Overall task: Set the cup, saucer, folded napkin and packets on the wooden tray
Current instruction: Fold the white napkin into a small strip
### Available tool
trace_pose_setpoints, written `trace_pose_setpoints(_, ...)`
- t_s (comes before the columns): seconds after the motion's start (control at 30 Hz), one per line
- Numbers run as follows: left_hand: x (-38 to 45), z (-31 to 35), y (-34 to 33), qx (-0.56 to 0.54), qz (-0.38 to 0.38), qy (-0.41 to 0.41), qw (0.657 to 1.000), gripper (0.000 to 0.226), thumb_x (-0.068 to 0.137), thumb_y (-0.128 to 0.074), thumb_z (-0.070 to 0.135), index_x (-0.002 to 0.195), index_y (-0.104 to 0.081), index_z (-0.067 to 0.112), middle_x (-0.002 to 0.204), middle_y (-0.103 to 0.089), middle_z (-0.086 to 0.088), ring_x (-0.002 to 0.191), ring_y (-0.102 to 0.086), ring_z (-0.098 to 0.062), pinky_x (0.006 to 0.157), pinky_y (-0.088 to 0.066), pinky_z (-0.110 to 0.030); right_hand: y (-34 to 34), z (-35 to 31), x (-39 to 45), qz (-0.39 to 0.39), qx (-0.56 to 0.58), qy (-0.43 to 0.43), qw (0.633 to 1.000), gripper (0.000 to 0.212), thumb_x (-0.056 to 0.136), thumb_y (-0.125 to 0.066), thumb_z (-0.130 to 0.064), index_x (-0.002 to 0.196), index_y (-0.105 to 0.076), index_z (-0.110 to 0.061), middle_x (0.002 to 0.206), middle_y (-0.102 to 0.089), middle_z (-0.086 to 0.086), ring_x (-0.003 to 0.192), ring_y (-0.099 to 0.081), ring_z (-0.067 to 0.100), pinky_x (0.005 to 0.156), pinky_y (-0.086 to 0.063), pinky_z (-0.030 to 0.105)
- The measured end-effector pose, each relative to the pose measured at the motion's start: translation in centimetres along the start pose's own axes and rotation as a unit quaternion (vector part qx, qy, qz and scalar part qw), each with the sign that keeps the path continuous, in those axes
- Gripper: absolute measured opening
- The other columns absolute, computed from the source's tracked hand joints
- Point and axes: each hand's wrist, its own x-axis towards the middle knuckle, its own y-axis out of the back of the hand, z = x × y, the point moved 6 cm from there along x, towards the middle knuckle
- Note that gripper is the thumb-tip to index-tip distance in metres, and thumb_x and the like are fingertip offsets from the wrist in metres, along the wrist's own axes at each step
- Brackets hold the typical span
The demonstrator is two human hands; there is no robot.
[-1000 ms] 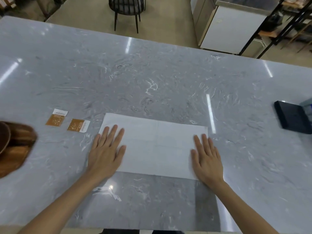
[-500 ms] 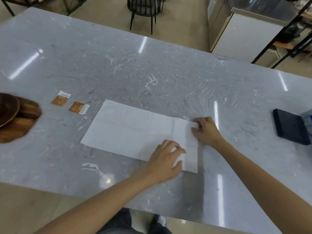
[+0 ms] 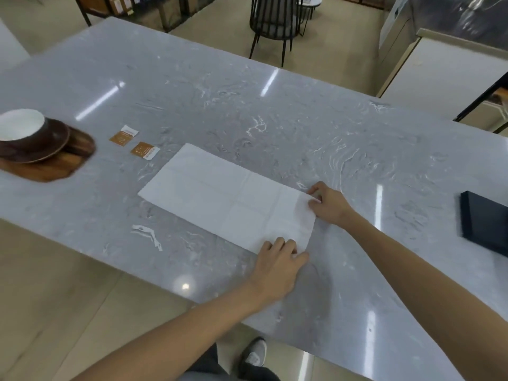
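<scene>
A white napkin (image 3: 220, 196) lies flat as a long rectangle on the grey marble table (image 3: 247, 111). My right hand (image 3: 328, 206) pinches its far right corner. My left hand (image 3: 277, 264) pinches its near right corner. Two orange packets (image 3: 123, 136) (image 3: 144, 150) lie left of the napkin. At the far left, a wooden tray (image 3: 52, 167) carries a dark brown saucer (image 3: 52, 144) with a cup (image 3: 20, 127), white inside.
A dark flat box (image 3: 483, 224) lies at the table's right edge. A black wire chair (image 3: 275, 20) stands beyond the far side. A white cabinet (image 3: 428, 64) is at the upper right. The table's near edge runs diagonally below my left hand.
Both hands went from lying flat on the napkin's ends to gripping its right-hand corners. The view has swung left, bringing the tray, saucer and cup into sight.
</scene>
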Motion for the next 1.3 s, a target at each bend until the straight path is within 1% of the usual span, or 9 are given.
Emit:
trace_pose_setpoints(0.13, -1.8, -0.8, 0.9, -0.088, 0.036, 0.027, 0.995, 0.037, 0.082, -0.059, 0.006, 0.118, -0.067, 0.012, 0.092, -0.062, -0.009, 0.076, -0.060, -0.029, 0.059, -0.050, -0.039, -0.4, 1.0, -2.1, 0.039, -0.052, 0.038, 0.997, 0.049, 0.093, -0.059, -0.015, 0.141, -0.048, -0.015, 0.117, -0.059, 0.016, 0.084, -0.062, 0.030, 0.072, -0.050, 0.035)
trace_pose_setpoints(0.23, -3.8, -2.1, 2.3, -0.187, 0.069, 0.070, 0.977, 0.033, 0.088, -0.054, 0.009, 0.118, -0.068, 0.014, 0.093, -0.062, -0.004, 0.080, -0.059, -0.020, 0.064, -0.052, -0.040, -0.7, 1.4, -6.1, 0.099, -0.086, 0.132, 0.983, 0.063, 0.088, -0.063, -0.008, 0.148, -0.049, -0.023, 0.142, -0.049, 0.016, 0.117, -0.056, 0.037, 0.086, -0.055, 0.044)
trace_pose_setpoints(0.4, -8.5, -3.5, 4.2, -0.306, 0.148, 0.135, 0.931, 0.026, 0.090, -0.050, 0.018, 0.103, -0.072, 0.023, 0.091, -0.065, 0.006, 0.080, -0.061, -0.011, 0.070, -0.054, -0.031, -3.8, 1.2, -12.9, 0.039, -0.068, 0.319, 0.944, 0.067, 0.074, -0.069, -0.011, 0.139, -0.062, -0.027, 0.159, -0.041, 0.009, 0.135, -0.039, 0.025, 0.110, -0.036, 0.035)
trace_pose_setpoints(0.53, -11.2, -3.1, 6.0, -0.345, 0.192, 0.149, 0.906, 0.028, 0.089, -0.051, 0.013, 0.097, -0.076, 0.021, 0.086, -0.067, 0.003, 0.076, -0.062, -0.015, 0.063, -0.053, -0.034, -4.6, 1.1, -15.0, 0.130, -0.012, 0.328, 0.936, 0.035, 0.080, -0.082, -0.019, 0.114, -0.078, -0.021, 0.132, -0.067, 0.007, 0.118, -0.061, 0.029, 0.088, -0.059, 0.038)
trace_pose_setpoints(0.63, -12.7, -3.4, 7.8, -0.360, 0.217, 0.159, 0.894, 0.030, 0.087, -0.054, 0.001, 0.094, -0.078, 0.017, 0.084, -0.069, -0.002, 0.075, -0.063, -0.021, 0.062, -0.052, -0.038, -4.1, 0.0, -15.8, 0.169, 0.028, 0.354, 0.919, 0.019, 0.089, -0.068, -0.019, 0.103, -0.081, -0.016, 0.119, -0.073, 0.004, 0.109, -0.066, 0.029, 0.090, -0.055, 0.036)
trace_pose_setpoints(0.87, -17.3, -6.6, 13.3, -0.426, 0.288, 0.198, 0.834, 0.028, 0.085, -0.057, 0.006, 0.093, -0.077, 0.023, 0.083, -0.070, 0.000, 0.074, -0.061, -0.022, 0.067, -0.043, -0.021, 0.3, -5.5, -17.7, 0.090, 0.187, 0.384, 0.900, 0.013, 0.086, -0.080, -0.015, 0.098, -0.081, -0.020, 0.101, -0.077, -0.016, 0.101, -0.071, 0.015, 0.089, -0.054, 0.026)
trace_pose_setpoints(1.0, -18.2, -9.5, 16.2, -0.408, 0.347, 0.222, 0.815, 0.018, 0.085, -0.062, 0.023, 0.094, -0.076, 0.029, 0.079, -0.064, -0.025, 0.070, -0.054, -0.044, 0.061, -0.041, -0.035, 2.3, -10.0, -16.9, 0.062, 0.225, 0.382, 0.894, 0.009, 0.089, -0.079, -0.022, 0.097, -0.081, -0.024, 0.096, -0.078, -0.016, 0.087, -0.074, 0.014, 0.080, -0.055, 0.022)
trace_pose_setpoints(1.17, -15.8, -15.5, 17.4, -0.415, 0.399, 0.262, 0.775, 0.037, 0.088, -0.068, 0.003, 0.089, -0.075, 0.039, 0.091, -0.070, -0.015, 0.076, -0.063, -0.012, 0.067, -0.050, -0.019, 1.7, -13.8, -10.5, 0.042, 0.361, 0.267, 0.892, 0.007, 0.088, -0.078, -0.024, 0.092, -0.079, -0.029, 0.093, -0.080, -0.008, 0.084, -0.074, 0.011, 0.076, -0.058, 0.021)
trace_pose_setpoints(1.3, -12.4, -22.4, 16.1, -0.405, 0.376, 0.314, 0.772, 0.035, 0.090, -0.068, -0.002, 0.093, -0.074, 0.032, 0.095, -0.076, -0.009, 0.083, -0.068, -0.016, 0.077, -0.055, -0.028, -0.5, -15.7, -3.4, 0.042, 0.369, 0.221, 0.902, 0.008, 0.091, -0.078, -0.025, 0.099, -0.077, -0.023, 0.085, -0.077, -0.011, 0.080, -0.072, 0.006, 0.071, -0.058, 0.024)
